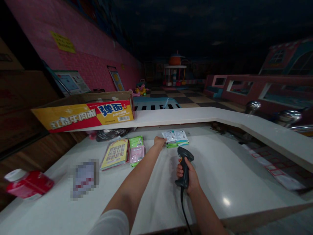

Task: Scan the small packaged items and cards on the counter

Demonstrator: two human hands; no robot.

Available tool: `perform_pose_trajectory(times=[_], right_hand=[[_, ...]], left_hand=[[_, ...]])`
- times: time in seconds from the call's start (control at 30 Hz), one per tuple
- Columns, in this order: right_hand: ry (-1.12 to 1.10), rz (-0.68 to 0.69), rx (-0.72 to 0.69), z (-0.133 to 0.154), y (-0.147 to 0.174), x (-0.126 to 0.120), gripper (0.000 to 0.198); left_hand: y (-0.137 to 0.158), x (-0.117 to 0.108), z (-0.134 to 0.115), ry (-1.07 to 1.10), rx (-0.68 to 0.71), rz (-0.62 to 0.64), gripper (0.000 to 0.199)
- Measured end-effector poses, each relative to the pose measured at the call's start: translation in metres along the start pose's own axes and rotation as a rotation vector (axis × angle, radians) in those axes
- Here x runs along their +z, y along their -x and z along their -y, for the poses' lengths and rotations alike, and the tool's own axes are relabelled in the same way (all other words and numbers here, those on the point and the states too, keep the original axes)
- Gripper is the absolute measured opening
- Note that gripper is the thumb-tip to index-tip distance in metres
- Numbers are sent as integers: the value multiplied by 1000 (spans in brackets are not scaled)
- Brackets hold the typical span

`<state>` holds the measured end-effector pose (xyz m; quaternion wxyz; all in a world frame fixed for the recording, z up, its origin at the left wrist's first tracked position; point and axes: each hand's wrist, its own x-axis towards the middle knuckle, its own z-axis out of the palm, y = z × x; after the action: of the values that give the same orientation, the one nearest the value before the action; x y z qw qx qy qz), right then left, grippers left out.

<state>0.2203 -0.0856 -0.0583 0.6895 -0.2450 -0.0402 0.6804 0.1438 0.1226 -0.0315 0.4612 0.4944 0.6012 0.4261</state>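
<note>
My right hand (pixel 187 174) is wrapped around the handle of a dark grey barcode scanner (pixel 185 163), its head tilted up over the counter and a black cord hanging below. My left hand (pixel 159 142) is stretched forward with curled fingers, pinching the left edge of a stack of small sachets (pixel 175 138). White and blue printing shows on the upper sachets, green on the lower ones; my fingertips are mostly hidden. Left of my forearm lies a yellow booklet (pixel 115 154), beside green packets (pixel 136 141) and a pink packet (pixel 137 154).
A red bottle with a white cap (pixel 25 183) lies on the white counter (pixel 151 209), near a blurred-out item (pixel 84 178). A raised ledge (pixel 176 115) runs along the back, carrying an open noodle carton (pixel 90 116). Printed sheets (pixel 271 166) lie at right.
</note>
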Motion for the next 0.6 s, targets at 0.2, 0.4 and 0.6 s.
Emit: perform_pose_trajectory(times=[0.2,0.4,0.6], right_hand=[[10,10,-3,1,1,0,35],[12,26,-3,0,3,0,32],[114,51,-35,-1,10,3,40]], left_hand=[[41,-33,13,159,-51,91,12],[80,-78,62,31,404,101,16],[91,-83,80,107,424,169,31]])
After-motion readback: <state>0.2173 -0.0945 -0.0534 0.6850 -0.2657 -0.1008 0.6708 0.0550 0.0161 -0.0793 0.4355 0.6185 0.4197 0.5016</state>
